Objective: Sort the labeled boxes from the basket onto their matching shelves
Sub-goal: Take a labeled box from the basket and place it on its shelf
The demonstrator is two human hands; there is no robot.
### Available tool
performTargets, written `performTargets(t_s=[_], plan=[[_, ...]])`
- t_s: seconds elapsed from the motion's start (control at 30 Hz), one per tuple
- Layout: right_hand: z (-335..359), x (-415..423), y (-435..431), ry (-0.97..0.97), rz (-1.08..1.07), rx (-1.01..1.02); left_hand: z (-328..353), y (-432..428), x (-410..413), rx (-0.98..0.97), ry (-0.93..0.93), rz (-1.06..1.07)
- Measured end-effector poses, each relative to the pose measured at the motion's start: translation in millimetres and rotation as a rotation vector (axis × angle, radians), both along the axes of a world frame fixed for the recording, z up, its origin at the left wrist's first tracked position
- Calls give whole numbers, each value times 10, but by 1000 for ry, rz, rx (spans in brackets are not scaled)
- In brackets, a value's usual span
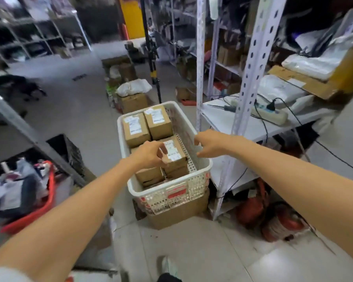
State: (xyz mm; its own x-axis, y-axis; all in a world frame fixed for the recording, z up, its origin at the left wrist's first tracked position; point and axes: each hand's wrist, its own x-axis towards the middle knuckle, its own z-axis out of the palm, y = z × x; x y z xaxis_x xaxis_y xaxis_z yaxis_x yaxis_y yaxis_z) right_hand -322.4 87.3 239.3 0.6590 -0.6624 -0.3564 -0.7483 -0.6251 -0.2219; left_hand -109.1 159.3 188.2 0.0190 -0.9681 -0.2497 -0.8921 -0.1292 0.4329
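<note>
Left hand grips labeled box in basket; right hand hovers beside

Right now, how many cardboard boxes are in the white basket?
5 visible: far-left box and far-right box at the basket's far end; middle box gripped by the left hand; near-left box and near-right box lower down. Others may lie hidden beneath.

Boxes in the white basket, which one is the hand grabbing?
The top box, in the near half of the basket: fingers of the left hand grip its left edge. The two far boxes sit untouched.
</note>
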Motion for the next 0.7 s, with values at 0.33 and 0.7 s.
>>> performTargets(t_s=[0.33,0.7], plan=[[-425,1150,-726,85,94,32,-521,-319,1192,109,105,179],[-1197,1561,-1436,218,155,182,-1288,-759,1400,301,178,196]])
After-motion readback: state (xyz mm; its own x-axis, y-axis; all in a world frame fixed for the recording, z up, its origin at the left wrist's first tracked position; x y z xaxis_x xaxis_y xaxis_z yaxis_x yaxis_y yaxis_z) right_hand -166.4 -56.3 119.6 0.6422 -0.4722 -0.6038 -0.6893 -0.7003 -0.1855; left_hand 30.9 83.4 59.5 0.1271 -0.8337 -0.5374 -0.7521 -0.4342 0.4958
